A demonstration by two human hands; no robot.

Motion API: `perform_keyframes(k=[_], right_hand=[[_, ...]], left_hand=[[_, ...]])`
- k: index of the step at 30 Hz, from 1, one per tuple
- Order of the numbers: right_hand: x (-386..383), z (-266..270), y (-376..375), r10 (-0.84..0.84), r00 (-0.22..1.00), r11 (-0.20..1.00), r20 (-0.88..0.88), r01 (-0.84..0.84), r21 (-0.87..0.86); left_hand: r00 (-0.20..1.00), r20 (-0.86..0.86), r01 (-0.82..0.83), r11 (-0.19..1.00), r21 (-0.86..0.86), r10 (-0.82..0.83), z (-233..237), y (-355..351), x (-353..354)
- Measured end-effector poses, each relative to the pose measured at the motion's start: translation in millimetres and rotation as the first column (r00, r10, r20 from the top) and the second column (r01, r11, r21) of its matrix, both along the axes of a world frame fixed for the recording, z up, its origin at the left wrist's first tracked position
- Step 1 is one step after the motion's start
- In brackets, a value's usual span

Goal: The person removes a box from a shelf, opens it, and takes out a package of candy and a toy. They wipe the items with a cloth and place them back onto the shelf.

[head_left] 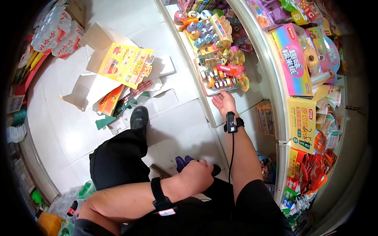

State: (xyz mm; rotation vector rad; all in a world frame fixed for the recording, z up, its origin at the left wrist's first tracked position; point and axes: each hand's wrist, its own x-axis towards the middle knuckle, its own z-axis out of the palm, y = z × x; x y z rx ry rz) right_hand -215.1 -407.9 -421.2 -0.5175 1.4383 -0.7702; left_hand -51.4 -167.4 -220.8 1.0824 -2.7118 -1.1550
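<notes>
My right hand (pixel 224 103) reaches to the low shelf, palm turned up and fingers loosely spread. Its fingertips are right at the near edge of a display box (pixel 214 93) of small toys in clear packs. Inside that box lies a pink toy (pixel 232 70), with brown and orange pieces around it. My left hand (pixel 195 177) is closed in front of my body, fingers curled in; I cannot tell whether it holds anything. Just beyond its knuckles show purple items (pixel 182 163), partly hidden by the hand.
An opened carton with a yellow printed flap (pixel 125 65) lies on the tiled floor, flattened packaging (pixel 114 103) beside it. My black shoe (pixel 139 118) stands close by. Snack boxes (pixel 292 61) fill the upper shelf at right. Wrapped bottle packs (pixel 59 33) stand at left.
</notes>
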Motion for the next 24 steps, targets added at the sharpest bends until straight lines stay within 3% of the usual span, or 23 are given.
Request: perform_keyframes(k=[6,15,24], right_hand=[[2,-9,-14,0.003,0.998,0.996,-0.067,0.003,0.091],[-13,3,-3,-0.096,0.975,0.995,-0.2,0.101,0.012],[-112,17,77,-0.031,0.985,1.0,-0.169,0.029,-0.011]], left_hand=[[1.0,0.005,0.006,1.0,-0.013,-0.006,5,1,6],[1.0,-0.007,-0.003,1.0,-0.019,0.002,1,1,3],[0.995,0.081,0.065,0.998,0.005,-0.065,-2,-9,-4]])
